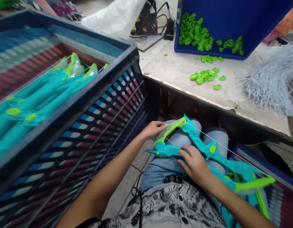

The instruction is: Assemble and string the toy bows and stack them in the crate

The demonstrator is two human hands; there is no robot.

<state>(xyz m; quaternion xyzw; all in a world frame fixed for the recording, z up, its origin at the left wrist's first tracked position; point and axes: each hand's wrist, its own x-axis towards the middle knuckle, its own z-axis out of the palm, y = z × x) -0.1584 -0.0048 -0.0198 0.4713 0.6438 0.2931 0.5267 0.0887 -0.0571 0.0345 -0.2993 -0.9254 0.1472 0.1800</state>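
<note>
Standing here, I see a turquoise plastic frame with lime-green arms and white string (212, 148) lying across a denim-clad lap (154, 173), right of the dark-blue slatted plastic crate (89, 92). The left hand (154, 129) pinches a clear plastic sheet (162, 131) at one arm; the right hand (195, 163) spreads its fingers slightly over the frame, gripping or merely resting, I cannot tell. It looks already strung. Similar turquoise frames (58, 80) lie inside the crate; beyond it, loose green plastic pieces (203, 76) seem left to use.
</note>
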